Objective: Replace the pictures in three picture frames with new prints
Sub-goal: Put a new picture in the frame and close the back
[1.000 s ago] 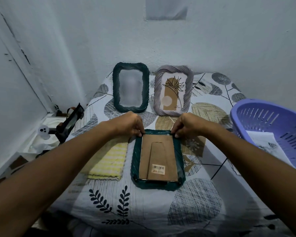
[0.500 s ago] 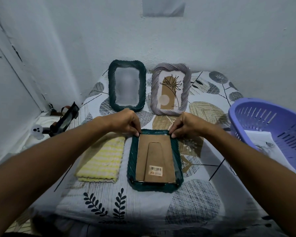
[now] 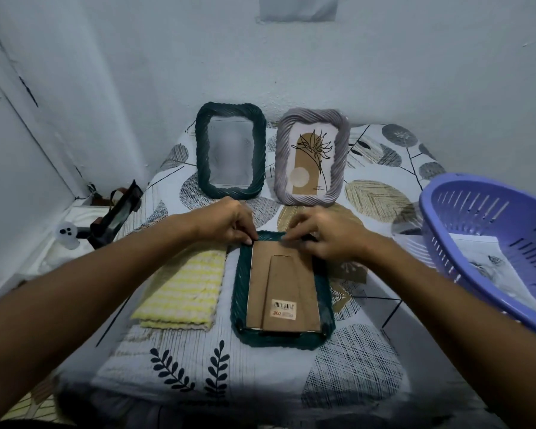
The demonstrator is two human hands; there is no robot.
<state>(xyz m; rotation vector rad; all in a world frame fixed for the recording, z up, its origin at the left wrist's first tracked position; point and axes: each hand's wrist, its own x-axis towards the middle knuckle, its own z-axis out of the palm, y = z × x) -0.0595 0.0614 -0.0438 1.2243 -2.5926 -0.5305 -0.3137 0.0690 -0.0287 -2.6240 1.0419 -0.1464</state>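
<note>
A dark green picture frame (image 3: 240, 292) lies face down in the middle of the patterned table, its brown cardboard backing (image 3: 283, 283) with a barcode sticker facing up. My left hand (image 3: 223, 224) pinches the frame's top left corner at the edge of the backing. My right hand (image 3: 325, 236) lies over the top right corner, its fingers spread and their tips touching the top edge. Behind them two frames stand upright: a dark green frame (image 3: 203, 156) with a blurred picture and a grey frame (image 3: 341, 156) with a plant print.
A purple plastic basket (image 3: 477, 212) holding paper prints (image 3: 489, 264) sits at the right edge. A folded yellow cloth (image 3: 183, 292) lies left of the face-down frame. A black object (image 3: 118, 215) leans off the table's left side. Walls close in behind and to the left.
My right hand has shifted left along the frame's top edge and spread its fingers. My left hand stays at the top left corner. The view moved slightly.
</note>
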